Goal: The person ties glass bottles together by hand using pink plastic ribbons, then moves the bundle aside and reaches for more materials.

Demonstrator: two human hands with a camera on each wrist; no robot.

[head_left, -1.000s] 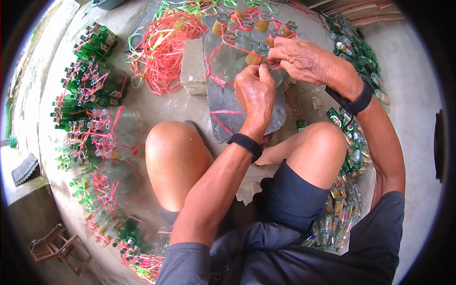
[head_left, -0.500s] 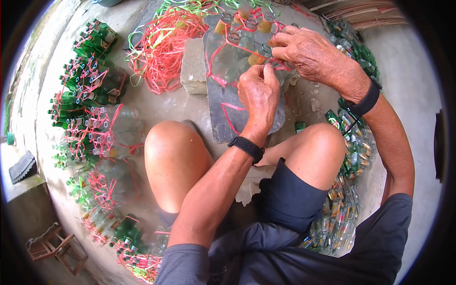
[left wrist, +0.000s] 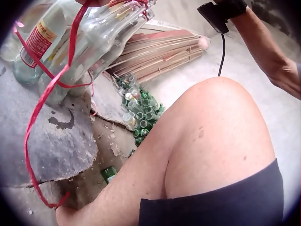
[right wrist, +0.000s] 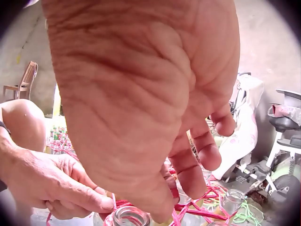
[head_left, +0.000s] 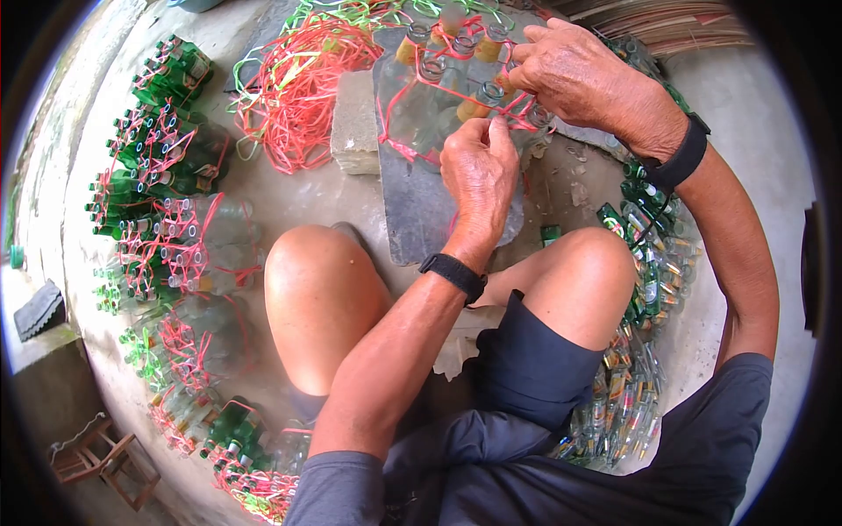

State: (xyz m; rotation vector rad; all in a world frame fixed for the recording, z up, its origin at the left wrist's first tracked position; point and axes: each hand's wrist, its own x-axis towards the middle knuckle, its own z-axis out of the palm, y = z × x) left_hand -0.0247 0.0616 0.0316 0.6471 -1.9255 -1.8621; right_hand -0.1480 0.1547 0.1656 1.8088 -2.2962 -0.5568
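A bundle of clear glass bottles point(head_left: 438, 83) lies on a grey slate slab point(head_left: 421, 219), bound with red plastic string point(head_left: 412, 83). My left hand point(head_left: 488, 128) pinches the string at the near side of the bundle. At the bottle necks, my right hand point(head_left: 519, 81) pinches the same string and holds it taut. The right wrist view shows the right hand point(right wrist: 170, 190) gripping red string over a bottle mouth point(right wrist: 127, 217), with the left hand point(right wrist: 106, 202) beside it. In the left wrist view the string point(left wrist: 47, 94) loops round the bottles point(left wrist: 80, 42).
Tied bundles of green and clear bottles point(head_left: 167, 158) line the floor on the left. A heap of loose red and green string point(head_left: 298, 88) and a concrete block point(head_left: 355, 123) lie beyond my left knee point(head_left: 320, 298). Small loose bottles point(head_left: 649, 289) are piled at the right.
My right hand has moved up and to the right along the bottle necks, drawing in the loose string that lay on the slab. The left hand has stayed almost still.
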